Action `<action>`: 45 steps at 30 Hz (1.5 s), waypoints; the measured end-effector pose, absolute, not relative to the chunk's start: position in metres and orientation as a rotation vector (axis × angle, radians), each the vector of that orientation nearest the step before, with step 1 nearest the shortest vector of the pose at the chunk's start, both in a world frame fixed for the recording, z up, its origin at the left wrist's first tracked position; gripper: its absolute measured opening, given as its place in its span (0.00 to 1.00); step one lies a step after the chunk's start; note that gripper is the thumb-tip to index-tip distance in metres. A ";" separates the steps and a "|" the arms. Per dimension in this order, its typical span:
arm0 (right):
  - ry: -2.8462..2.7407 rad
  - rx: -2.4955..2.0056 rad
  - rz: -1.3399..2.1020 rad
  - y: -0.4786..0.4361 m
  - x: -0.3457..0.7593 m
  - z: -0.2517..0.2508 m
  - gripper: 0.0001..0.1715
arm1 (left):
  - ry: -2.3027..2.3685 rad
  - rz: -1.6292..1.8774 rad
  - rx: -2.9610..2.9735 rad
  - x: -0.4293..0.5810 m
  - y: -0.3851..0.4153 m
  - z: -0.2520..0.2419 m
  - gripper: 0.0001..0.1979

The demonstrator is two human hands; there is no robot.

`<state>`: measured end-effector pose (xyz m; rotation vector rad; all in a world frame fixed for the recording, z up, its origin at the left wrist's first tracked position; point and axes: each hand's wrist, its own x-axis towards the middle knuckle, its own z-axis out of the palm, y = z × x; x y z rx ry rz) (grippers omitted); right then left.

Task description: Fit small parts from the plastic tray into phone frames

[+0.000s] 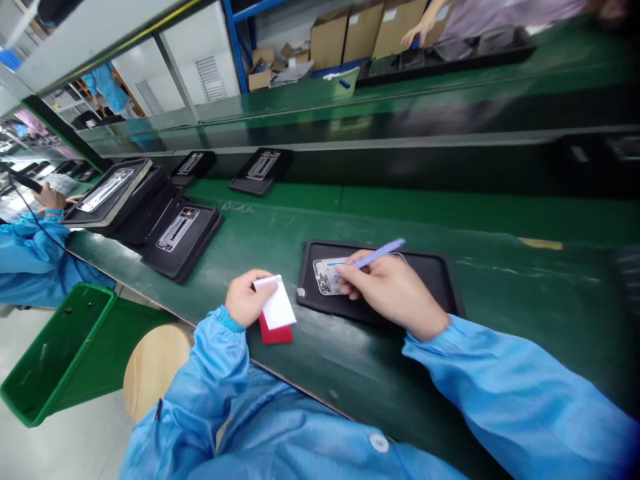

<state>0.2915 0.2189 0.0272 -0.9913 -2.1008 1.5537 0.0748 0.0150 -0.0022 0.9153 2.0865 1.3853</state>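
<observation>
In front of me a phone frame (pixel 327 275) lies in a black tray (pixel 433 277) on the green bench. My right hand (pixel 385 283) is closed around a thin purple stick tool (pixel 383 252), its upper end pointing up and right. That hand is over the phone frame and hides much of it; the tool's lower tip is not clear. Left of the tray, my left hand (pixel 249 298) grips a small white pad (pixel 277 305) between thumb and fingers. A red piece (pixel 277 333) shows beneath the pad; I cannot tell whether it is attached.
More black trays with phone frames (pixel 179 229) stand on the bench's left. Two others (pixel 263 170) sit farther back by the ledge. A green bin (pixel 65 353) and a round wooden stool (pixel 155 367) are at lower left. A co-worker's hand (pixel 50 198) works at far left.
</observation>
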 end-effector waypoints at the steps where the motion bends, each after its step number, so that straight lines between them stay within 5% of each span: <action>1: -2.137 -0.997 1.550 0.225 0.281 0.021 0.31 | 2.126 1.418 0.883 0.063 0.015 -0.005 0.16; 29: -2.251 -0.893 1.297 0.229 0.276 -0.012 0.20 | 2.469 1.368 0.899 0.031 0.022 -0.032 0.19; 35: -2.081 -0.838 1.244 0.216 0.293 0.020 0.21 | 2.539 1.293 1.089 0.009 0.017 -0.006 0.24; 41: -1.892 -0.852 0.810 0.214 0.451 0.097 0.20 | 2.694 0.971 1.814 0.014 0.048 -0.012 0.29; 45: -1.975 -1.622 0.010 0.239 0.608 0.119 0.18 | 2.245 0.801 2.276 0.106 0.072 -0.032 0.27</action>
